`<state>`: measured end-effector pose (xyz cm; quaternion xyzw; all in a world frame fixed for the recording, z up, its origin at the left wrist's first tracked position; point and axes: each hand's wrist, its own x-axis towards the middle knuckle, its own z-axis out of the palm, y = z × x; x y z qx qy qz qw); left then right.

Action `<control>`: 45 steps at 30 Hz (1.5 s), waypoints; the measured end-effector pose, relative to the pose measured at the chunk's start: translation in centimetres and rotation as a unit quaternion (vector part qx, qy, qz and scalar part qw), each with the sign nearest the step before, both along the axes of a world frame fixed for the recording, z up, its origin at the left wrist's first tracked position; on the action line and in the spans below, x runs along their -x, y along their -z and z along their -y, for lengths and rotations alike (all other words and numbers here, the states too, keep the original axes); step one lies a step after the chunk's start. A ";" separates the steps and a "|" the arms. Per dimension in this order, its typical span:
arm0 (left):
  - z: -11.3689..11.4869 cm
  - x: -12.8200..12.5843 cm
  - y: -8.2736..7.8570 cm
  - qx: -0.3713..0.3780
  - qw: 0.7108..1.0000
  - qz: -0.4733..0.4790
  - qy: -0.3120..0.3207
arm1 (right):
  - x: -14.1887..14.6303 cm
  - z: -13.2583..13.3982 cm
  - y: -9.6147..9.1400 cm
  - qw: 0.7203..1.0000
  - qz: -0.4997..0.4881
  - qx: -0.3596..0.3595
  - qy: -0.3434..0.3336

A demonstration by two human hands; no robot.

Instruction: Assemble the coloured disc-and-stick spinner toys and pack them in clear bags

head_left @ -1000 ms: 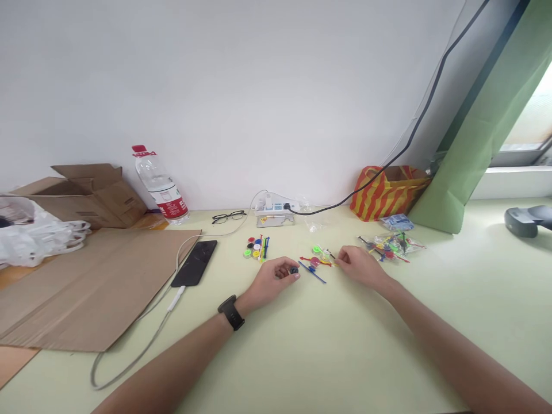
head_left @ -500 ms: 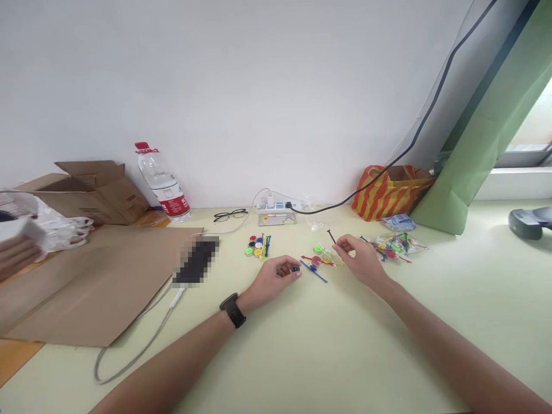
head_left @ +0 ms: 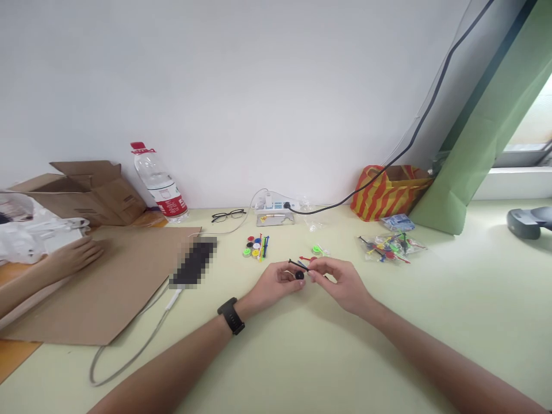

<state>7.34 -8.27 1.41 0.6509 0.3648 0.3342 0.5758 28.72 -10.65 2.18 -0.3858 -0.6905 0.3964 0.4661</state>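
Note:
Between the thumb and fingers of my left hand (head_left: 272, 284) is a small round black plastic piece (head_left: 299, 275). My right hand (head_left: 345, 284) pinches a thin black plastic stick (head_left: 296, 264) near one end, its other end pointing left above the round piece. The two hands are close together over the table. Just behind them lie a red arrow-shaped piece (head_left: 304, 259) and a bright green round piece (head_left: 317, 249), partly hidden by my right hand. Further left sits a group of coloured discs (head_left: 256, 253) beside several coloured sticks (head_left: 265, 246).
At right lies a clear bag of coloured pieces (head_left: 394, 247), with a striped bag (head_left: 373, 195) behind. A power strip (head_left: 276, 205) and glasses (head_left: 228, 215) lie near the wall. At left are a bottle (head_left: 168, 195), cardboard (head_left: 107, 287), a cable (head_left: 142, 363) and another person's hand (head_left: 81, 256).
My right hand has moved left and slightly down, bringing the black stick to the round piece in my left hand. The other person's hand now rests over the cardboard.

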 end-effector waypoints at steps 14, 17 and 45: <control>0.7 -0.2 -0.8 -0.039 0.997 0.026 0.058 | 0.7 0.0 1.3 0.987 -0.051 0.104 -0.111; 0.7 -0.3 -0.5 -0.050 0.997 0.021 0.048 | 0.7 -0.1 1.6 0.992 -0.020 0.076 -0.100; -0.1 0.6 -1.4 0.102 0.981 0.162 0.020 | -0.7 -1.0 0.8 0.997 0.003 0.039 -0.063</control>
